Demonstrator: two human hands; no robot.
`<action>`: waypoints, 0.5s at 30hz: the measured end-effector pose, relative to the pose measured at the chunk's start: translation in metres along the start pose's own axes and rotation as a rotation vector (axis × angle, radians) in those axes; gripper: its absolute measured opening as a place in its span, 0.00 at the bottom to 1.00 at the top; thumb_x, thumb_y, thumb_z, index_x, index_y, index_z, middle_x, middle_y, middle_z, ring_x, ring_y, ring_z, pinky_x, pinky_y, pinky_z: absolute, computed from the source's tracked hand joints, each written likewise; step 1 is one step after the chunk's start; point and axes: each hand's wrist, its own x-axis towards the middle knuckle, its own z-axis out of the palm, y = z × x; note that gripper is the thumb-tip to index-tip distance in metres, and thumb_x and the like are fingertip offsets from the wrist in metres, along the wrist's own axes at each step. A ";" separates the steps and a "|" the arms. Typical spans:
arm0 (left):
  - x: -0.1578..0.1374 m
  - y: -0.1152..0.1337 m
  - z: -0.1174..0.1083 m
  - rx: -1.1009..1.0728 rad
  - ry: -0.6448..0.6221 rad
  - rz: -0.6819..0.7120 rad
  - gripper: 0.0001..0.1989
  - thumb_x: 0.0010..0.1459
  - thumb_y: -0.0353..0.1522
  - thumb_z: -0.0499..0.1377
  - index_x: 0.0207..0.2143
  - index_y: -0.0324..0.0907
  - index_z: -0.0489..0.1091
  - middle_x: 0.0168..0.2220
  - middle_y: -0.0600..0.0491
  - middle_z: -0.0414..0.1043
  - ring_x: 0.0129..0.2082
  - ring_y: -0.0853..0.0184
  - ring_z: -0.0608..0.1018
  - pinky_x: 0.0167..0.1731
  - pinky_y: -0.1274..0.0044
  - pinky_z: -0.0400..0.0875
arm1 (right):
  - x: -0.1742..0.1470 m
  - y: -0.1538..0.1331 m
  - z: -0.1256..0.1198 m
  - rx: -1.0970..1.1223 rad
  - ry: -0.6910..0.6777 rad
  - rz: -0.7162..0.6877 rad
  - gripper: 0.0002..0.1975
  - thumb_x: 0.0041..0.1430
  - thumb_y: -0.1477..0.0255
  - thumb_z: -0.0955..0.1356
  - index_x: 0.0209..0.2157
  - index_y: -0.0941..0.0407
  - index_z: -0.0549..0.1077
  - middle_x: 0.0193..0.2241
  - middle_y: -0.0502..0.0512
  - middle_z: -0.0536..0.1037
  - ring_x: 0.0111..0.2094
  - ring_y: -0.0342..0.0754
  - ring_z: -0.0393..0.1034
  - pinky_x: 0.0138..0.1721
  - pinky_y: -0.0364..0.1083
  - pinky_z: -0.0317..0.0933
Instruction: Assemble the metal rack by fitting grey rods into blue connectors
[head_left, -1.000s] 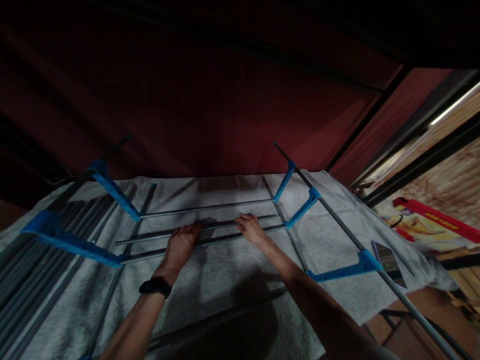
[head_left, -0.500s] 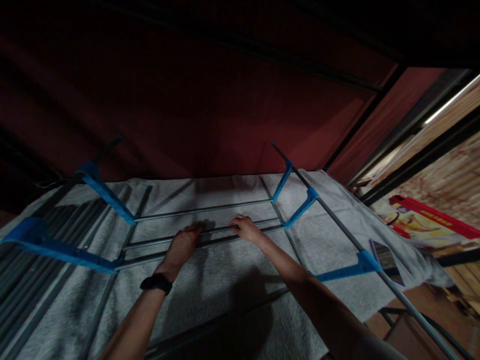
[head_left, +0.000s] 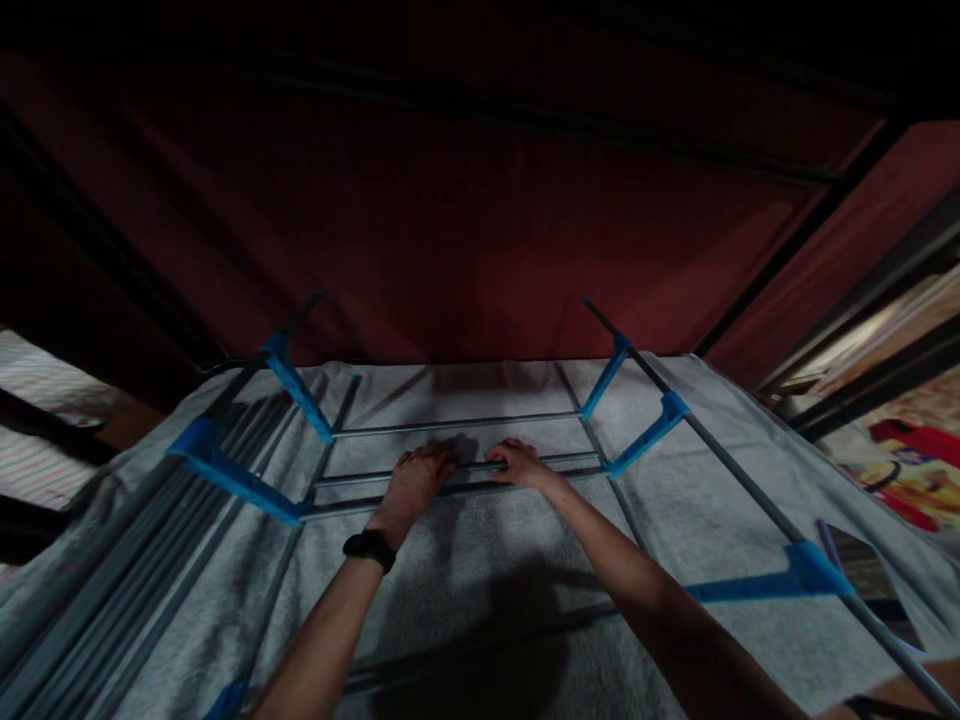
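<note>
A rack frame of grey metal tubes and blue plastic brackets lies on a grey cloth. My left hand, with a black band at the wrist, curls its fingers over a loose-looking crosswise metal tube. On the same tube, a short way to the right, my right hand closes with thumb and fingers. Just nearer to me, a second crosswise tube runs almost parallel, between a left blue bracket and a right blue bracket. The tube's contact with the brackets is unclear.
Several loose grey tubes lie side by side at the left. A phone rests on the cloth at the right, beyond a long side tube. A dark red wall rises behind. Colourful packaging shows at far right.
The view has swung left and slightly up, so the frame appears farther right. Both hands keep their hold on the tube, with little movement relative to it.
</note>
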 end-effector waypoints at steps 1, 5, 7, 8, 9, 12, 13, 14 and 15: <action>0.002 0.001 -0.007 -0.004 0.025 -0.014 0.18 0.69 0.36 0.52 0.55 0.44 0.74 0.55 0.43 0.75 0.51 0.57 0.78 0.54 0.67 0.68 | 0.001 0.000 0.001 -0.011 -0.004 0.003 0.17 0.54 0.68 0.75 0.47 0.49 0.77 0.47 0.52 0.76 0.53 0.53 0.68 0.52 0.52 0.56; 0.014 0.004 -0.041 -0.005 0.152 -0.059 0.17 0.69 0.34 0.51 0.52 0.43 0.75 0.50 0.45 0.78 0.48 0.60 0.79 0.51 0.71 0.70 | 0.004 -0.004 0.005 -0.077 -0.016 0.021 0.18 0.55 0.65 0.75 0.48 0.49 0.75 0.51 0.54 0.73 0.56 0.55 0.64 0.53 0.54 0.54; 0.022 0.004 -0.061 0.008 0.203 -0.076 0.16 0.68 0.34 0.51 0.51 0.42 0.76 0.48 0.45 0.78 0.46 0.60 0.80 0.48 0.72 0.71 | 0.004 -0.007 0.006 -0.111 -0.023 0.029 0.18 0.55 0.64 0.74 0.48 0.50 0.74 0.52 0.55 0.73 0.57 0.56 0.62 0.53 0.55 0.53; 0.027 0.004 -0.072 0.020 0.228 -0.083 0.16 0.68 0.34 0.51 0.50 0.42 0.76 0.48 0.45 0.78 0.46 0.60 0.80 0.46 0.72 0.71 | 0.004 -0.009 0.006 -0.129 -0.024 0.034 0.18 0.56 0.64 0.74 0.48 0.50 0.73 0.52 0.55 0.72 0.57 0.56 0.62 0.54 0.55 0.53; 0.032 0.004 -0.083 0.033 0.254 -0.089 0.16 0.69 0.34 0.51 0.50 0.43 0.76 0.48 0.45 0.78 0.46 0.59 0.80 0.46 0.72 0.71 | 0.004 -0.011 0.007 -0.147 -0.023 0.040 0.18 0.56 0.64 0.74 0.48 0.50 0.73 0.52 0.56 0.72 0.57 0.56 0.62 0.54 0.55 0.53; 0.051 0.000 -0.123 0.073 0.319 -0.143 0.16 0.69 0.34 0.50 0.50 0.42 0.75 0.47 0.43 0.78 0.47 0.57 0.79 0.47 0.70 0.71 | 0.002 -0.016 0.007 -0.198 -0.027 0.052 0.17 0.58 0.65 0.72 0.49 0.52 0.72 0.54 0.59 0.71 0.58 0.58 0.61 0.54 0.56 0.53; 0.057 -0.003 -0.137 0.075 0.317 -0.164 0.16 0.69 0.35 0.50 0.49 0.41 0.76 0.46 0.43 0.78 0.46 0.56 0.80 0.46 0.69 0.71 | 0.001 -0.017 0.007 -0.210 -0.032 0.052 0.18 0.59 0.65 0.72 0.49 0.53 0.71 0.54 0.60 0.71 0.58 0.59 0.61 0.54 0.57 0.53; 0.062 -0.007 -0.153 0.077 0.321 -0.163 0.17 0.69 0.35 0.50 0.48 0.39 0.76 0.45 0.43 0.78 0.45 0.56 0.80 0.46 0.68 0.71 | 0.001 -0.018 0.006 -0.220 -0.038 0.051 0.18 0.59 0.66 0.72 0.50 0.53 0.71 0.54 0.61 0.70 0.59 0.59 0.60 0.55 0.57 0.54; 0.066 -0.013 -0.169 0.084 0.346 -0.154 0.17 0.69 0.35 0.50 0.48 0.38 0.75 0.46 0.42 0.77 0.47 0.55 0.79 0.48 0.68 0.70 | 0.000 -0.018 0.006 -0.226 -0.042 0.048 0.18 0.59 0.66 0.72 0.51 0.53 0.71 0.54 0.61 0.70 0.59 0.59 0.60 0.55 0.57 0.54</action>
